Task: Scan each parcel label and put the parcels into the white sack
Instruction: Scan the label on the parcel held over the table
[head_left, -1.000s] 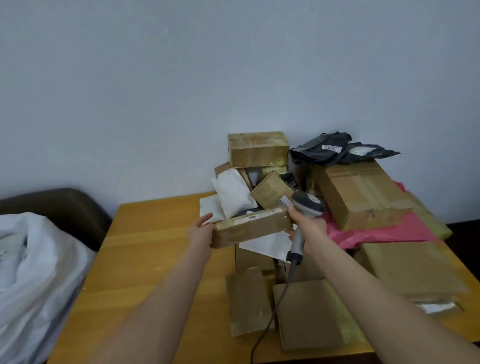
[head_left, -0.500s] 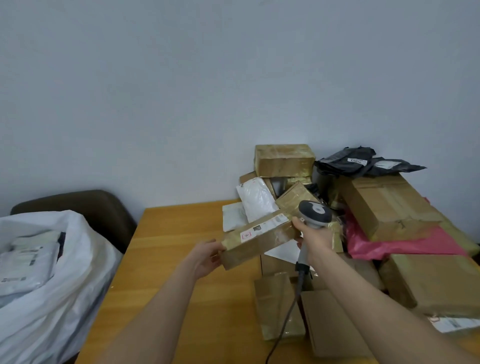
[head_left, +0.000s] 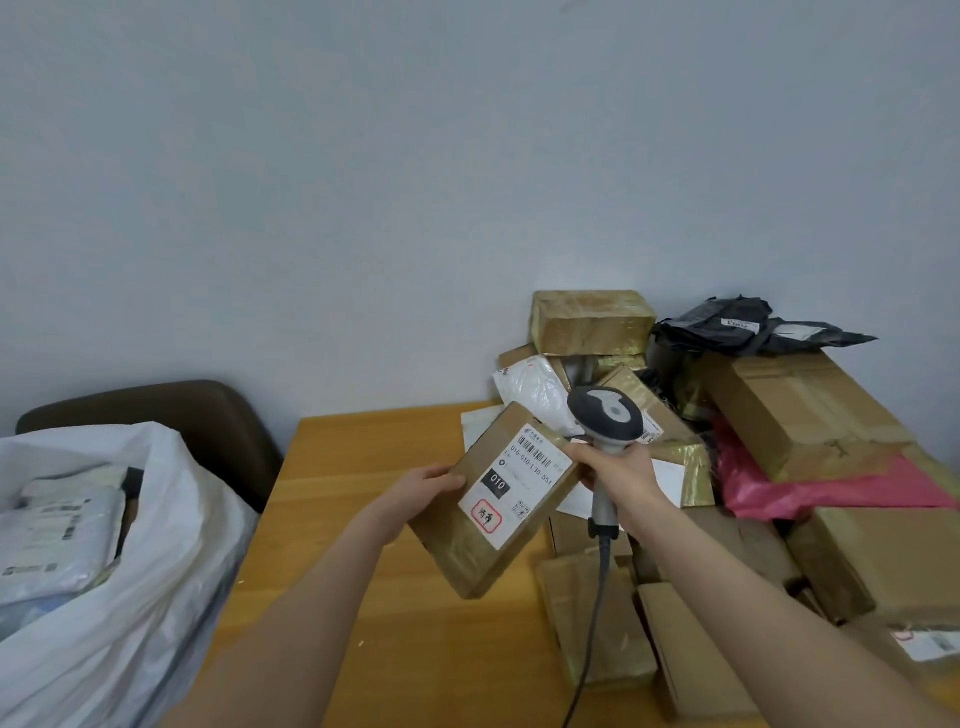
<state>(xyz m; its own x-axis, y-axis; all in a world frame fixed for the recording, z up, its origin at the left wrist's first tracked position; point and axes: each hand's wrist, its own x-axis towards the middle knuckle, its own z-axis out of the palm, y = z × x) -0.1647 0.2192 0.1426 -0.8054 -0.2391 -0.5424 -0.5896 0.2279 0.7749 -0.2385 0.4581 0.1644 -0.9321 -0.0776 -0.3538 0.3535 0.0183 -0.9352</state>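
My left hand grips the left edge of a brown cardboard parcel, held above the table and tilted so its white barcode label faces me. My right hand grips the handle of a grey barcode scanner, and its fingers touch the parcel's upper right corner. The scanner's head sits just above the label's top edge; its cable hangs down. The white sack stands open at the left with several white parcels inside.
A heap of brown boxes, a pink bag, black bags and a white bag covers the right of the wooden table. Flat brown parcels lie under my right arm. A dark chair stands behind the sack.
The parcel has been lifted off the pile and turned so its label faces up. Both hands moved toward me and left; the view shifted left, showing more of the sack.
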